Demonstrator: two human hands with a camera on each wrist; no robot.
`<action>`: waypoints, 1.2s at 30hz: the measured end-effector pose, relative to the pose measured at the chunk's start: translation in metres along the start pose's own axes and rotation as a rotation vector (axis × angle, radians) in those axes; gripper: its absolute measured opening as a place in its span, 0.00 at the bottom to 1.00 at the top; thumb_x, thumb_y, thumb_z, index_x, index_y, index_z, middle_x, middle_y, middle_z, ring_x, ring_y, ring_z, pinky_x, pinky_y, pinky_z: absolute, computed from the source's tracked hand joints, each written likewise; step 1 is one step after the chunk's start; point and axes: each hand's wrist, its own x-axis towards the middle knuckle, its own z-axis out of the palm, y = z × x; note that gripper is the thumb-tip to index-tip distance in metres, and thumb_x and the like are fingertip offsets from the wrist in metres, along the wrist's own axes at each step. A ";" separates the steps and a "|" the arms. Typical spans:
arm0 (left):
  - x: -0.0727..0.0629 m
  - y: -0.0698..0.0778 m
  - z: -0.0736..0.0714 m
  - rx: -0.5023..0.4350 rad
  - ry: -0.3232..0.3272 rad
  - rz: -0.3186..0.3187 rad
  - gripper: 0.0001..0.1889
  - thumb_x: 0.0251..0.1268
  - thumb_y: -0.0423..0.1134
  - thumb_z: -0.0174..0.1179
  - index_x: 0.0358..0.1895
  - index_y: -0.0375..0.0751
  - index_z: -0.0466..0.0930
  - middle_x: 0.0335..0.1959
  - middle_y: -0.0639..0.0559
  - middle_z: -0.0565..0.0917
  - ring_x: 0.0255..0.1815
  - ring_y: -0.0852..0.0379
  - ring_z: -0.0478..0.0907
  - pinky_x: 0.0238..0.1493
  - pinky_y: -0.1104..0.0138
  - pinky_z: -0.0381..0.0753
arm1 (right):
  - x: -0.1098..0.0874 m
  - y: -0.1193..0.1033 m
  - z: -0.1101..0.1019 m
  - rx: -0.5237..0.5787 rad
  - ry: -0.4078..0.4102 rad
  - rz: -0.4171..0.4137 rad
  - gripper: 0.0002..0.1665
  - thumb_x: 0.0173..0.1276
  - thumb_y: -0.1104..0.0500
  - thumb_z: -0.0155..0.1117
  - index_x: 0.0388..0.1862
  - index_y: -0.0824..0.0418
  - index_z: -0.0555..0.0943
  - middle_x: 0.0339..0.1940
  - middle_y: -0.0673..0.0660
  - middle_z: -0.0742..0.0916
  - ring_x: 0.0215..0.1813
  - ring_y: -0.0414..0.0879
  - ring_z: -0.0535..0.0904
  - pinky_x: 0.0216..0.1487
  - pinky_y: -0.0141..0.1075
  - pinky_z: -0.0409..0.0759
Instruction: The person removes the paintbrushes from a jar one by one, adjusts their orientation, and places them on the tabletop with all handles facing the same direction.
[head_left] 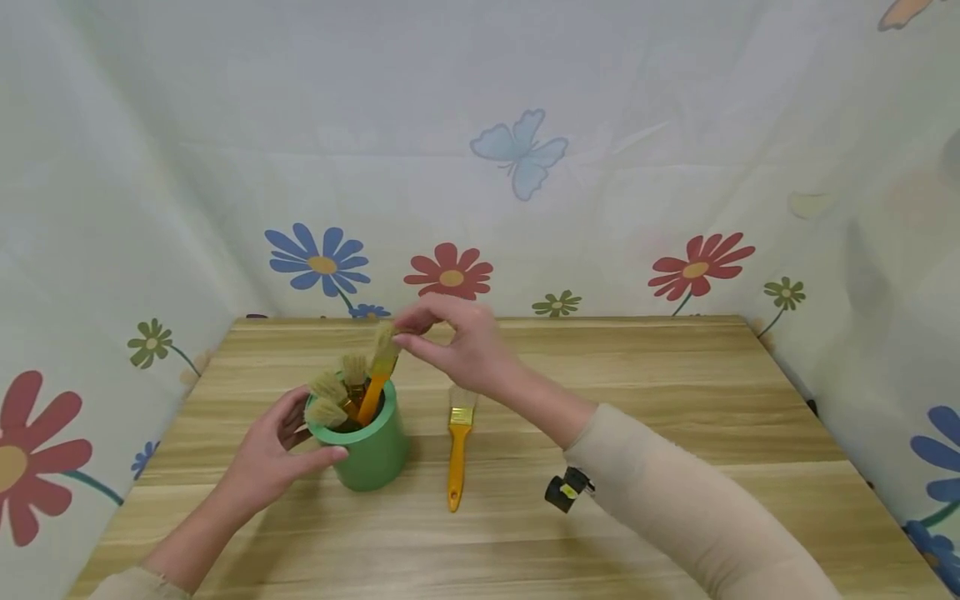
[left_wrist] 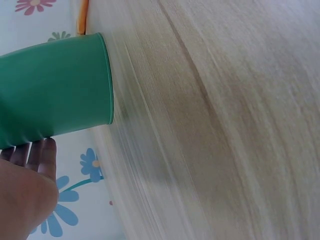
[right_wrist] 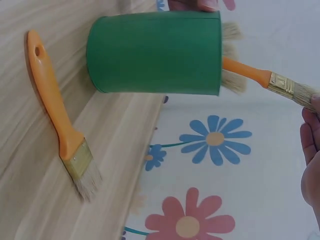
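Observation:
A green cylindrical pot stands upright on the left part of the table, several paintbrushes in it with their bristles up. My left hand holds the pot from the left, thumb at the near side near the rim and fingers round the far side. By its bristle end, my right hand pinches a paintbrush with an orange handle. This brush's handle reaches down inside the pot, where its lower end is hidden. Right of the pot, another orange-handled paintbrush lies flat, bristles pointing away from me.
The wood-grain table reaches well to the right of the pot. A cloth printed with flowers and a butterfly hangs behind the table and along its sides. A small black device is strapped at the right sleeve.

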 end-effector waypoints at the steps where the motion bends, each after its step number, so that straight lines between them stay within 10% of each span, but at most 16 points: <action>1: 0.000 0.000 0.000 0.000 -0.001 -0.003 0.45 0.64 0.40 0.79 0.80 0.38 0.63 0.76 0.39 0.74 0.65 0.80 0.71 0.61 0.83 0.74 | 0.001 0.000 -0.003 0.001 0.013 -0.007 0.09 0.66 0.69 0.79 0.44 0.65 0.88 0.39 0.57 0.91 0.43 0.44 0.88 0.51 0.30 0.88; 20: -0.001 0.004 0.000 -0.004 0.005 -0.014 0.46 0.63 0.39 0.80 0.80 0.35 0.62 0.75 0.36 0.75 0.63 0.81 0.71 0.61 0.83 0.75 | -0.005 -0.006 -0.067 0.107 0.131 0.180 0.11 0.67 0.72 0.76 0.46 0.68 0.86 0.41 0.60 0.90 0.42 0.47 0.87 0.49 0.38 0.89; 36: -0.001 0.006 -0.001 -0.008 -0.006 -0.010 0.46 0.64 0.39 0.79 0.81 0.36 0.61 0.75 0.35 0.74 0.64 0.80 0.71 0.61 0.83 0.75 | -0.050 0.009 -0.090 0.046 -0.088 0.505 0.09 0.70 0.65 0.77 0.47 0.61 0.88 0.41 0.53 0.90 0.44 0.48 0.86 0.47 0.34 0.87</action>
